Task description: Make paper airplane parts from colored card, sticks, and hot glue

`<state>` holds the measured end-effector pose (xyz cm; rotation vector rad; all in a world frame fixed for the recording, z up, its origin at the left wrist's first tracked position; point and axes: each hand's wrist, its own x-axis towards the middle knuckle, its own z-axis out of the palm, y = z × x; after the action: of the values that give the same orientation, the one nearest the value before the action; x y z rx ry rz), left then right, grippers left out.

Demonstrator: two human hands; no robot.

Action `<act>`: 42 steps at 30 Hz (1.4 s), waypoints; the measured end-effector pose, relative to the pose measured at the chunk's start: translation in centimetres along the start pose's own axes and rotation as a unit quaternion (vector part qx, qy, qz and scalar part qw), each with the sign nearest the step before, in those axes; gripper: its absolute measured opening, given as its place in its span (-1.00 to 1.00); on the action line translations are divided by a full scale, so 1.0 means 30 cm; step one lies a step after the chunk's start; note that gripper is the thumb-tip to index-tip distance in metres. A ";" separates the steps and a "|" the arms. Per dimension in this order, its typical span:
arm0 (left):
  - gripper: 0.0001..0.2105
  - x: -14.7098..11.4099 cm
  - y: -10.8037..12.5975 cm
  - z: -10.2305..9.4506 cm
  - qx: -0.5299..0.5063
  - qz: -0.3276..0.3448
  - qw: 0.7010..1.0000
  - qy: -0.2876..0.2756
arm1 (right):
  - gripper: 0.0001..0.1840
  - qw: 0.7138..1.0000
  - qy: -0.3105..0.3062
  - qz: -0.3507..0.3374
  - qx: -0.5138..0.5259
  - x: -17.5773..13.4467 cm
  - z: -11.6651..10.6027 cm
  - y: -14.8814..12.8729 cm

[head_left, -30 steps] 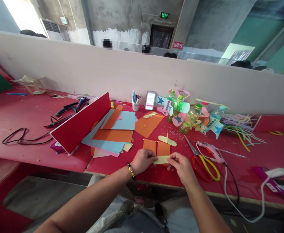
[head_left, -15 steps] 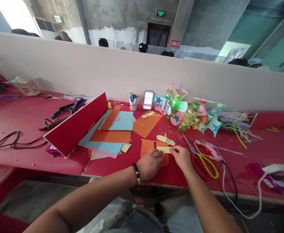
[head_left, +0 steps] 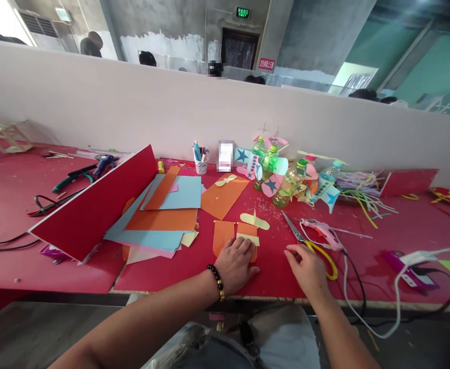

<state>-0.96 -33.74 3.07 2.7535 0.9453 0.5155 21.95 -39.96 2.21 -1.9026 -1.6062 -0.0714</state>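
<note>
My left hand (head_left: 236, 261) lies flat with its fingers over a yellow paper strip (head_left: 253, 239) and the orange paper piece (head_left: 247, 229) under it. Another orange piece (head_left: 222, 238) with rounded lower corners sits just left of that, partly under my hand. My right hand (head_left: 305, 266) hovers to the right, nothing visible in it, thumb and forefinger a little apart. Close beside it are the yellow handles of the scissors (head_left: 321, 252), blades pointing away, and a pink glue gun (head_left: 322, 233). Just beyond the orange pieces is a yellow rounded paper strip (head_left: 254, 220) with an upright tab.
Orange and blue paper sheets (head_left: 163, 219) are stacked at left, beside a red upright board (head_left: 98, 207). Decorated plastic bottles (head_left: 291, 182), a pen cup (head_left: 201, 166) and a phone (head_left: 225, 156) stand at the back. A purple power strip (head_left: 409, 271) with cables lies at right.
My right hand has let go of the yellow strip's end and moved right toward the scissors handles. My left hand stays on the orange piece. The view has shifted a little.
</note>
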 end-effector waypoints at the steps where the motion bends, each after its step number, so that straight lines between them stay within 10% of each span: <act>1: -0.47 0.000 -0.002 0.001 0.000 -0.007 1.000 0.001 | -0.78 1.000 0.005 -0.004 -0.011 -0.007 -0.001 0.017; 11: -0.44 -0.040 0.003 -0.003 0.019 -0.013 1.000 -0.005 | -0.72 0.990 0.015 -0.082 -0.116 0.020 0.030 0.018; 22: -0.36 -0.140 0.030 -0.032 -0.009 0.014 0.999 -0.029 | -0.60 0.951 -0.118 -0.277 -0.070 0.134 0.205 -0.137; 32: -0.47 -0.393 -0.328 -0.260 0.105 -0.250 0.962 0.028 | -0.58 0.958 -0.040 -0.282 -0.045 0.117 0.203 -0.115; 42: -0.56 -0.364 -0.451 -0.347 0.186 -0.232 0.950 -0.098 | -0.63 0.957 -0.024 -0.290 -0.009 0.077 0.204 -0.127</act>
<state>-20.53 -29.34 5.98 2.6642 1.7133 -0.0210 16.95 -34.72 -0.02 -1.3940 -2.1531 -0.2866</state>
